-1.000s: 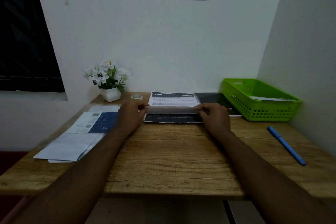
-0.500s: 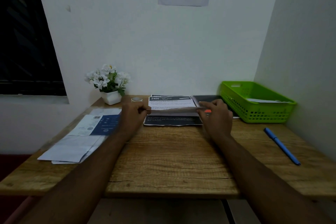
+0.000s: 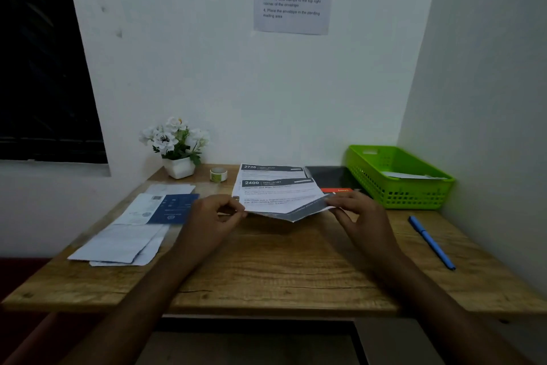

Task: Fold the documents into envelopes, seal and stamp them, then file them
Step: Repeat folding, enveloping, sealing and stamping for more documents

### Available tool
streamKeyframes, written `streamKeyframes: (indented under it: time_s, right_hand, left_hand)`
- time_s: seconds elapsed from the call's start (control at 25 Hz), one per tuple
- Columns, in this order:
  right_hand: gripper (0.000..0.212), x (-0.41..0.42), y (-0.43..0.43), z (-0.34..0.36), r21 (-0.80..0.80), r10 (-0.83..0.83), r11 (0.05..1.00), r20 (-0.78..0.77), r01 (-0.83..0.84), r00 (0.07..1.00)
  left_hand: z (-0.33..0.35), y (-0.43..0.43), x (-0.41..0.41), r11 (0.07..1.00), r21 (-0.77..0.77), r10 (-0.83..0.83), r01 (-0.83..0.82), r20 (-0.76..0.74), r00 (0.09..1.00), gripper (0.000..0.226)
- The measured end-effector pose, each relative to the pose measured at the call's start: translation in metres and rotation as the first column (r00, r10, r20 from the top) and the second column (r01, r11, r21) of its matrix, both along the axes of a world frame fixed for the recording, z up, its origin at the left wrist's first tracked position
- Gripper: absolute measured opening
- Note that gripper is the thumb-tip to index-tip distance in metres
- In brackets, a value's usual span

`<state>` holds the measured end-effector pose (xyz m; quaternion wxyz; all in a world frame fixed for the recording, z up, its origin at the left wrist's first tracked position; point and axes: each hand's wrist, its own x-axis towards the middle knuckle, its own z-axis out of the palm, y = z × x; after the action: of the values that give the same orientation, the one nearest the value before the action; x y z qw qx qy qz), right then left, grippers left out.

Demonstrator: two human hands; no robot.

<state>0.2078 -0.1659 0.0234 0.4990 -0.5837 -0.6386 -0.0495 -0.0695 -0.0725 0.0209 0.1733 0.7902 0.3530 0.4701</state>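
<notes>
Two printed documents point(image 3: 273, 184), one green basket point(image 3: 396, 178), one blue pen point(image 3: 430, 241), left hand point(image 3: 213, 216) and right hand point(image 3: 359, 216) each pinching the front document's near corners

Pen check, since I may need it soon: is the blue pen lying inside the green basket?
No, the blue pen lies on the table, in front of the green basket.

Dim corner — white walls point(image 3: 225, 74), dark window point(image 3: 41, 62), wooden desk point(image 3: 266, 270).
</notes>
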Motion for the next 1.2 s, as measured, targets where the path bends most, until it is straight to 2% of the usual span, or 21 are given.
streamKeyframes:
  time_s: [0.2,0.36,0.52,0.6,0.76,0.84,1.0,1.08,1.2]
  right_hand:
    - [0.027,-0.002,-0.061,-0.005,-0.156,0.098,0.985,0.111,-0.080,0.989]
    - [0.024,-0.014,-0.087,-0.019,-0.273,0.156,0.955,0.131,-0.115,0.979]
    - [0.022,-0.018,-0.096,-0.026,-0.342,0.145,0.938,0.226,-0.061,0.963]
    - [0.022,-0.020,-0.099,-0.024,-0.339,0.143,0.940,0.266,-0.047,0.953]
    - [0.029,-0.019,-0.103,-0.008,-0.333,0.084,0.939,0.475,0.090,0.876]
    - [0.037,-0.018,-0.100,0.004,-0.349,0.087,0.934,0.423,0.073,0.902]
    - [0.043,-0.010,-0.062,0.020,-0.347,0.114,0.937,0.172,-0.048,0.978]
    - [0.033,-0.004,-0.028,0.022,-0.356,0.129,0.929,0.056,-0.101,0.990]
    - [0.014,0.010,0.028,0.013,-0.377,0.129,0.913,-0.101,-0.158,0.986]
  left_hand:
    - [-0.011,-0.054,-0.024,1.000,-0.006,-0.021,0.021,-0.107,0.994,0.013]
    - [-0.014,-0.075,-0.033,1.000,-0.002,-0.031,0.031,-0.146,0.989,0.011]
    - [-0.017,-0.085,-0.039,0.998,0.009,-0.066,0.070,-0.208,0.976,0.009]
    - [-0.018,-0.087,-0.043,0.998,-0.011,-0.061,0.060,-0.225,0.973,0.016]
    - [-0.017,-0.080,-0.043,0.999,-0.034,-0.038,0.031,-0.247,0.968,0.022]
    - [-0.011,-0.067,-0.037,0.998,-0.057,-0.012,-0.003,-0.259,0.966,0.015]
    - [0.010,-0.003,-0.009,0.988,-0.135,0.041,-0.078,-0.262,0.964,0.004]
    - [0.019,0.038,0.009,0.980,-0.178,0.030,-0.083,-0.280,0.959,0.005]
    - [0.020,0.084,0.028,0.969,-0.205,0.064,-0.140,-0.339,0.939,0.021]
